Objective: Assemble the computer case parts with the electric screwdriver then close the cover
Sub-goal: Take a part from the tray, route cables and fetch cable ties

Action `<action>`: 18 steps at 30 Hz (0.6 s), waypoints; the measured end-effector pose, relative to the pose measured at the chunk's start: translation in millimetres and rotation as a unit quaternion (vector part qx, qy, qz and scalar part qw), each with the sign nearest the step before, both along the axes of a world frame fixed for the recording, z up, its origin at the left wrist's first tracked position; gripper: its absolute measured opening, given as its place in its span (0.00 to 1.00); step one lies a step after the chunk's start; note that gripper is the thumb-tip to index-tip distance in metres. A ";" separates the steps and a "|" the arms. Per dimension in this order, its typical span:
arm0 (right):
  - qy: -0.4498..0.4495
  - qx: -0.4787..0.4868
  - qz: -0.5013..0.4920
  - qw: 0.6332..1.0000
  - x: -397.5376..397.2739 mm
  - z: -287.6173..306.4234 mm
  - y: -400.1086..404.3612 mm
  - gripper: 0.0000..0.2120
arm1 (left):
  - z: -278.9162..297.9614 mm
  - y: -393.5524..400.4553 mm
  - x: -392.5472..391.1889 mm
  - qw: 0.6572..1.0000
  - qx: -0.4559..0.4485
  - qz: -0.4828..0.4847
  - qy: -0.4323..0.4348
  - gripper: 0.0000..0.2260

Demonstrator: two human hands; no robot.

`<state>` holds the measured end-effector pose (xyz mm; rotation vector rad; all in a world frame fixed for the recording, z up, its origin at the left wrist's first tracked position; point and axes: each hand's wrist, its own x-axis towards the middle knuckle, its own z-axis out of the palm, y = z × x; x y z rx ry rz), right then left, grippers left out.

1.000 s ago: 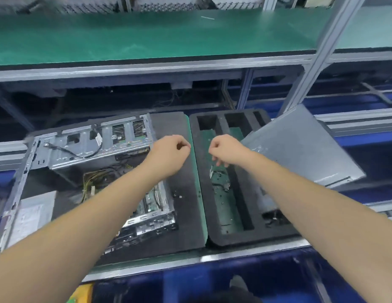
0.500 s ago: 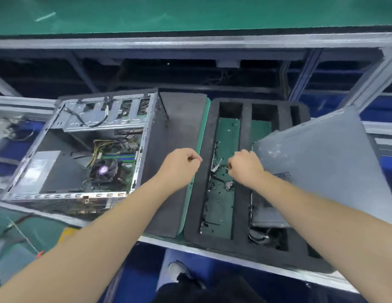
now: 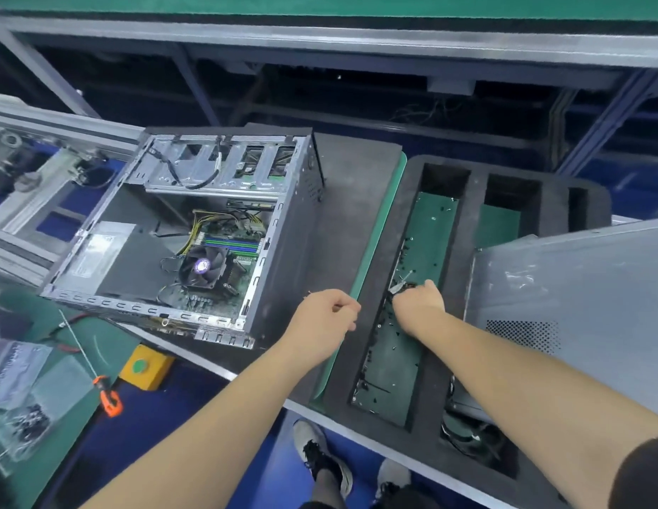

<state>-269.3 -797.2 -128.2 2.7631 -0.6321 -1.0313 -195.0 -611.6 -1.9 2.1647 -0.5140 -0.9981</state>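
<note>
We see right hand (image 3: 417,304) digging among small black screws (image 3: 384,325) in black foam tray (image 3: 342,380), grasp unclear; left hand (image 3: 325,317) curled, contents unclear, beside open grey metal computer case (image 3: 180,244).

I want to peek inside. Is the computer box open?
Open: the computer case has no cover, so its fan shows.
</note>
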 end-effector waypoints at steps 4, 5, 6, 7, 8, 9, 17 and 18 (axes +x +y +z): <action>-0.014 0.051 -0.055 0.997 4.3 9.3 -0.2 0.15 | -3.6 -5.2 1.5 1.000 -0.002 0.010 0.014 0.09; -0.025 0.074 -0.080 0.994 6.2 16.0 -1.5 0.14 | -3.3 -7.2 1.3 1.000 -0.005 0.013 0.018 0.09; -0.042 0.103 -0.107 0.988 7.8 25.2 -4.3 0.11 | -2.5 -9.2 0.9 1.000 -0.007 0.017 0.019 0.09; -0.066 0.134 -0.135 0.980 9.3 36.2 -8.9 0.08 | -1.1 -11.8 0.5 1.000 -0.011 0.019 0.019 0.09; -0.092 0.161 -0.158 0.970 9.7 48.9 -14.6 0.07 | 0.5 -14.3 -0.1 1.000 -0.014 0.019 0.019 0.09; -0.114 0.184 -0.172 0.961 9.5 62.8 -21.2 0.08 | 2.1 -17.1 -0.7 0.999 -0.017 0.018 0.020 0.09; -0.138 0.389 -0.291 0.863 -17.3 141.5 -62.5 0.03 | 8.3 -42.2 -6.0 1.000 -0.016 0.025 0.006 0.09; -0.145 0.427 -0.304 0.839 -23.0 145.6 -66.6 0.03 | 9.3 -45.1 -7.8 1.000 -0.014 0.013 -0.005 0.12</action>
